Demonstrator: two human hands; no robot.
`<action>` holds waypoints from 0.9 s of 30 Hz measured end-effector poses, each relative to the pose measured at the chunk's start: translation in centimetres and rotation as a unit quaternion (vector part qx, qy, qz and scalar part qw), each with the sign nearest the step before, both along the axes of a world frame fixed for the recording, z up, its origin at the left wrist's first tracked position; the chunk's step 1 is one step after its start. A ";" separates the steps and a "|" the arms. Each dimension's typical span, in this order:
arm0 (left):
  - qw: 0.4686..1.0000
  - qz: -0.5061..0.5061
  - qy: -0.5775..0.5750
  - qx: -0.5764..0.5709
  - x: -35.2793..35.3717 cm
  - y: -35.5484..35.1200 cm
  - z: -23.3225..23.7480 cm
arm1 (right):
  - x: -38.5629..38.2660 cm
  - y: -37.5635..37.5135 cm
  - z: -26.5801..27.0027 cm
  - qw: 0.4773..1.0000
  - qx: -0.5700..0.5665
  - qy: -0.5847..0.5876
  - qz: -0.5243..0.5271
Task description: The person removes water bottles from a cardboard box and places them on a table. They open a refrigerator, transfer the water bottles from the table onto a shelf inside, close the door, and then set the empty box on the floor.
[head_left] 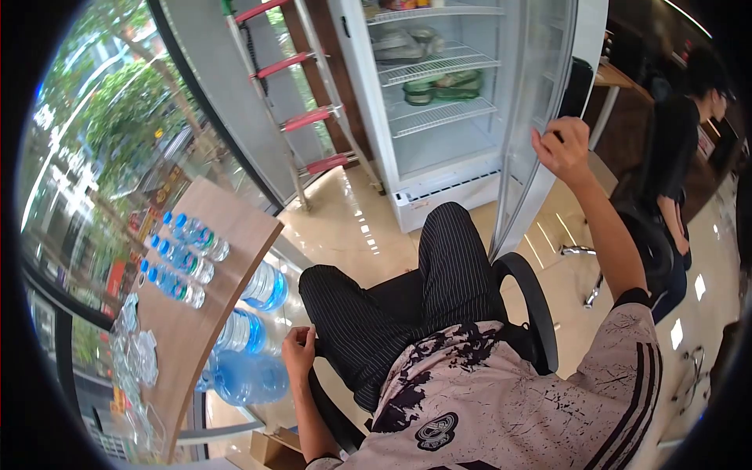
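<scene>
My right hand (565,149) is raised with its fingers curled at the edge of the open glass fridge door (540,180), just below the black door handle (578,86). The fridge (442,205) stands ahead of me, its wire shelves in view. Green-tinted packages (443,88) sit on one shelf, and clear-wrapped items (406,43) lie on the shelf above. Low beside my thigh, my left hand (299,352) is loosely closed, with nothing visible in it. Large water jugs (249,379) stand on the floor to its left.
On the left, a wooden table (227,211) bears several small water bottles (184,254) and crumpled clear plastic (137,348). A red-stepped ladder (307,119) leans left of the fridge. I sit in a black armchair (540,313). Another person (670,164) is at the right.
</scene>
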State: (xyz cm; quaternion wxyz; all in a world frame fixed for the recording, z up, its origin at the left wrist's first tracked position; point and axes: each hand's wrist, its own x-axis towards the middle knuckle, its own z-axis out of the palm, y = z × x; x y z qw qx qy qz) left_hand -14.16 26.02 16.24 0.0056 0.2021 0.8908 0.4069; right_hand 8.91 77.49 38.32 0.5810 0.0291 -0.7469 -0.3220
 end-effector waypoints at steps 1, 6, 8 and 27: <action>1.000 -0.018 -0.002 0.001 -0.7 0.6 -0.1 | 1.1 0.8 -0.8 0.999 -0.020 0.031 -0.020; 0.997 -0.081 -0.009 -0.008 -3.2 3.8 0.4 | 5.3 0.6 -1.3 0.976 -0.088 0.178 -0.090; 0.994 -0.111 0.002 -0.008 -4.4 5.1 -0.2 | 7.0 0.9 -1.9 0.949 -0.192 0.231 -0.098; 0.943 -0.329 -0.024 0.031 -9.1 17.4 -0.2 | 17.0 6.4 -2.7 0.768 -0.551 0.264 -0.194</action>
